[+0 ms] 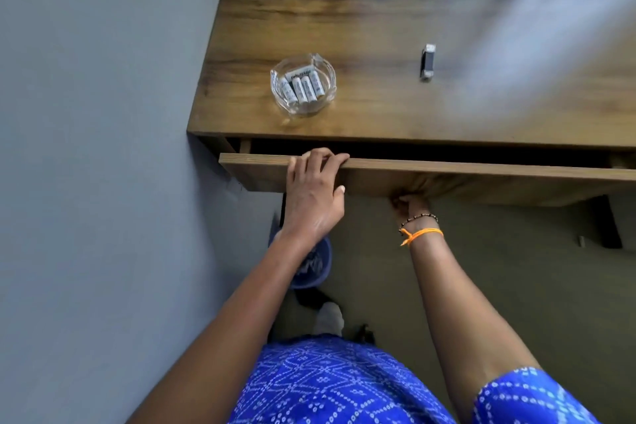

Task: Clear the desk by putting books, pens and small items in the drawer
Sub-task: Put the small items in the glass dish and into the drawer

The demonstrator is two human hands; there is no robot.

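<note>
Two hands on drawer front (pixel 447 179), barely open w/ dark gap: left hand (pixel 315 189) curled over top edge, right hand (pixel 411 205) hooked under, fingers hidden. Glass dish (pixel 303 86) w/ batteries, small clip-like item (pixel 427 62) just behind drawer on desk (pixel 344 10). We'd pull evenly so it doesn't jam.

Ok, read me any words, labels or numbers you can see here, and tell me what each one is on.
Batteries in the glass ashtray: printed labels, too small and blurred to read.
Card under the batteries: dark print, upside down, not legible.
Small dark object on the desk: no readable text.
Nothing else carries writing.
</note>
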